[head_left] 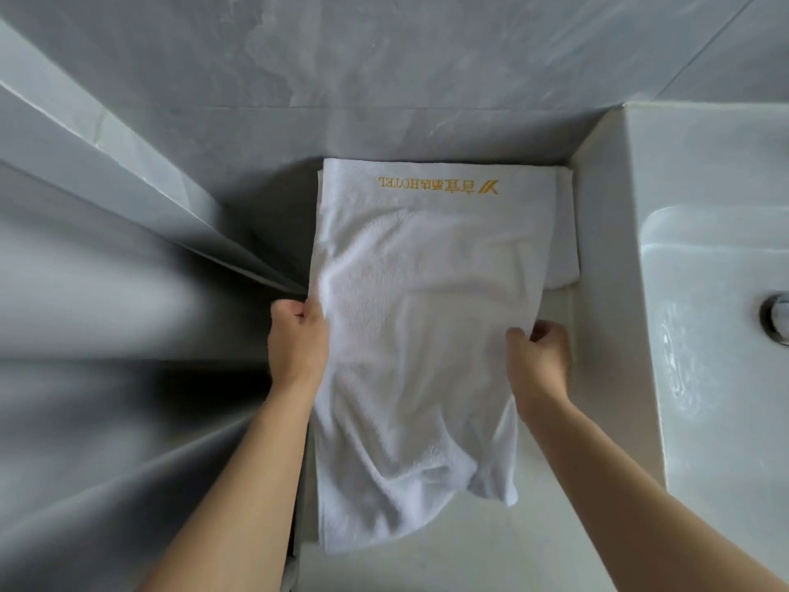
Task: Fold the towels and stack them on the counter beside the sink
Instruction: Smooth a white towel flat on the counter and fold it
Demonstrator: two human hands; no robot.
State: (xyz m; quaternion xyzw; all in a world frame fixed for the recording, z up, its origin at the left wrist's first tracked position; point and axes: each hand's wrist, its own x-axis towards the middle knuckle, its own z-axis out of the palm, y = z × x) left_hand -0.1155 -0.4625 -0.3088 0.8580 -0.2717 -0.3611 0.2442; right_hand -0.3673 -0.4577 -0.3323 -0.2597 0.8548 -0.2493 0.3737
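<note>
A white towel [422,318] with a gold hotel logo lies lengthwise on the white counter [533,544], its logo end at the back wall. My left hand [299,339] pinches its left edge at mid-length. My right hand [540,356] pinches the right edge opposite. The towel's near end hangs rumpled toward me. Under its far right side a folded white towel [565,249] peeks out.
The white sink basin [704,292] with a metal drain [777,318] lies right of the counter. Grey marble wall tiles [384,79] rise behind. A grey ledge or partition [106,173] runs along the left, close to the towel's left edge.
</note>
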